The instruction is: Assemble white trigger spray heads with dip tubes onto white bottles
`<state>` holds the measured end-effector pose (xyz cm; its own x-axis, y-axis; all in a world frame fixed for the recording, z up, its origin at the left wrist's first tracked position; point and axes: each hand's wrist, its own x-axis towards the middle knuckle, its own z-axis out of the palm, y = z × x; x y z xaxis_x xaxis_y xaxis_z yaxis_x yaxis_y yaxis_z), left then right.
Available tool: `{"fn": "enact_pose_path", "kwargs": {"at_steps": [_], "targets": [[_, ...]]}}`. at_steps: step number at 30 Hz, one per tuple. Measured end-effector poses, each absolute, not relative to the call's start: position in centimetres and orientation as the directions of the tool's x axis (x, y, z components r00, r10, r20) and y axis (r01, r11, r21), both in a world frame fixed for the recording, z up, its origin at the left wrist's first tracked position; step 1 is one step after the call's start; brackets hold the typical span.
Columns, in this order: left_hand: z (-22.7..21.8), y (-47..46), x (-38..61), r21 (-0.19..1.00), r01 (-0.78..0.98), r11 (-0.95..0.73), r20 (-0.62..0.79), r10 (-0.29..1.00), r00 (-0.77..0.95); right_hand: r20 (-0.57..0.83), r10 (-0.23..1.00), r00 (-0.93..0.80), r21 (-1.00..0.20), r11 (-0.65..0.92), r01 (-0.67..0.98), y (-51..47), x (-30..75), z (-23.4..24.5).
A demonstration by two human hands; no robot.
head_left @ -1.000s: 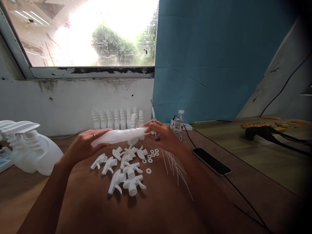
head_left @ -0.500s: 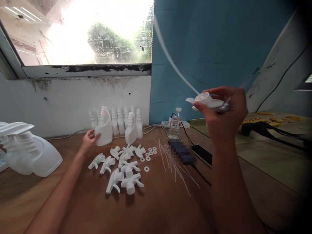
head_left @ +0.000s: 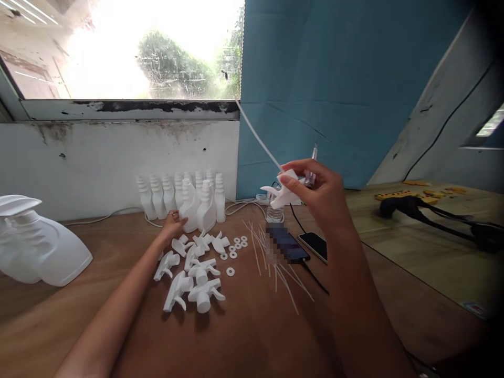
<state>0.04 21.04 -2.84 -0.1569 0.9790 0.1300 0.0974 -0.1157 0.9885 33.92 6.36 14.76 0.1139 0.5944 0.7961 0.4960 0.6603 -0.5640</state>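
My right hand (head_left: 321,197) is raised above the table and closed on a white trigger sprayer head (head_left: 281,193), whose thin dip tube (head_left: 255,135) slants up to the left. A small clear tool (head_left: 311,167) is also pinched in the same hand. My left hand (head_left: 172,221) reaches far forward and touches a white plastic bottle (head_left: 189,211) that stands upright in front of a row of white bottles (head_left: 177,191) by the wall. Its fingers curl against the bottle's base. Several loose trigger heads (head_left: 192,273) and small white washers (head_left: 234,249) lie between my arms.
Thin white tubes (head_left: 275,262) are strewn right of the washers. A water bottle (head_left: 274,212), a dark phone (head_left: 314,245) with a black cable, and a blurred dark object (head_left: 281,244) lie further right. Large white jugs (head_left: 43,247) sit at the left edge.
My left hand has set the bottle upright near the row and stays on it. My right hand has lowered and come left with the sprayer head, which was pulled out of that bottle.
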Motion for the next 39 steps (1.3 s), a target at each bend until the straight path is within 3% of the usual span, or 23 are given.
{"fn": "enact_pose_path", "kwargs": {"at_steps": [5, 11, 13, 16, 18, 24, 30, 33, 36, 37, 39], "targets": [[-3.2, 20.7, -0.6, 0.975, 0.199, -0.095, 0.133, 0.974, -0.185, 0.72, 0.693, -0.015, -0.617, 0.65, 0.443, 6.6, 32.7, 14.3], [-0.2, 17.3, 0.3, 0.926, 0.296, -0.234, 0.325, 0.894, -0.309, 0.605, 0.795, -0.053, -0.759, 0.595, 0.265, 7.2, 30.9, 13.5], [1.6, 14.6, 1.7, 0.906, 0.222, -0.36, 0.407, 0.885, -0.226, 0.568, 0.817, -0.099, -0.8, 0.576, 0.168, 7.3, 29.7, 13.1], [3.7, 9.7, 4.4, 0.89, -0.135, -0.436, 0.449, 0.889, 0.089, 0.504, 0.846, -0.176, -0.858, 0.513, 0.011, 6.9, 26.9, 11.9], [4.1, 6.5, 5.8, 0.897, -0.296, -0.328, 0.402, 0.884, 0.237, 0.431, 0.871, -0.236, -0.901, 0.432, -0.05, 6.1, 25.0, 10.5], [1.0, 0.7, 5.5, 0.953, -0.3, 0.034, 0.02, 0.985, 0.174, 0.288, 0.888, -0.358, -0.953, 0.304, -0.013, 3.1, 23.0, 5.1], [-2.0, -1.5, 6.1, 0.911, -0.397, 0.109, -0.04, 0.983, 0.178, 0.309, 0.872, -0.38, -0.891, 0.405, 0.204, 1.4, 23.6, 1.7], [-2.0, -2.0, 7.0, 0.892, -0.419, 0.172, -0.107, 0.979, 0.174, 0.288, 0.87, -0.4, -0.888, 0.399, 0.23, 1.2, 23.2, 1.0], [-2.3, -2.8, 6.8, 0.904, -0.404, 0.138, -0.066, 0.98, 0.186, 0.292, 0.929, -0.226, -0.938, 0.325, 0.125, 2.9, 24.6, 1.2], [-2.5, -3.2, 6.6, 0.915, -0.385, 0.12, -0.041, 0.978, 0.206, 0.309, 0.951, -0.009, -0.949, 0.309, 0.063, 3.9, 25.7, 1.6], [-3.0, -3.9, 6.3, 0.931, -0.346, 0.113, -0.015, 0.962, 0.274, 0.339, 0.928, 0.156, -0.941, 0.336, 0.046, 6.2, 28.7, 2.4]]}}
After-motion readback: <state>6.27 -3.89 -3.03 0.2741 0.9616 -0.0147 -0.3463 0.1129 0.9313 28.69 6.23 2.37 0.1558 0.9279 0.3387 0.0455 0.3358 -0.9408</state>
